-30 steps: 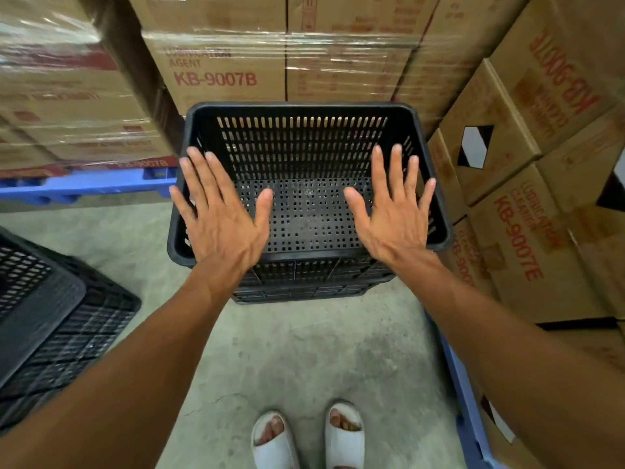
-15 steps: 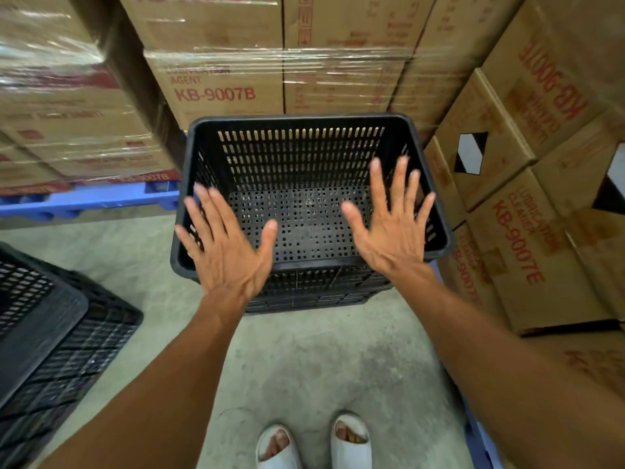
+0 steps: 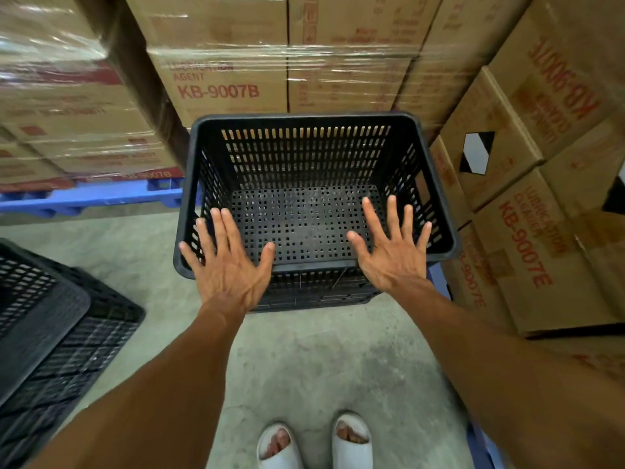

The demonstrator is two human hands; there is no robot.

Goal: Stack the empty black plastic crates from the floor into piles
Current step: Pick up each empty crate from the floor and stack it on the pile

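An empty black perforated crate (image 3: 304, 154) sits nested on top of a low pile of crates (image 3: 314, 294) on the concrete floor ahead of me. My left hand (image 3: 228, 262) hovers palm down over the crate's near left rim, fingers spread, holding nothing. My right hand (image 3: 392, 250) is spread the same way above the near right rim. I cannot tell whether either palm touches the rim. Another black crate (image 3: 50, 336) lies at the left edge, partly cut off by the frame.
Shrink-wrapped cardboard boxes (image 3: 223, 76) stand on a blue pallet (image 3: 91, 194) behind the crate and to the left. More boxes (image 3: 527, 231) crowd the right side on another blue pallet (image 3: 480, 445). My feet in white slides (image 3: 314, 441) stand on the concrete floor (image 3: 324, 360).
Both open hands have drawn back toward me, from over the crate's inside to its near rim. The crate pile has stayed in place.
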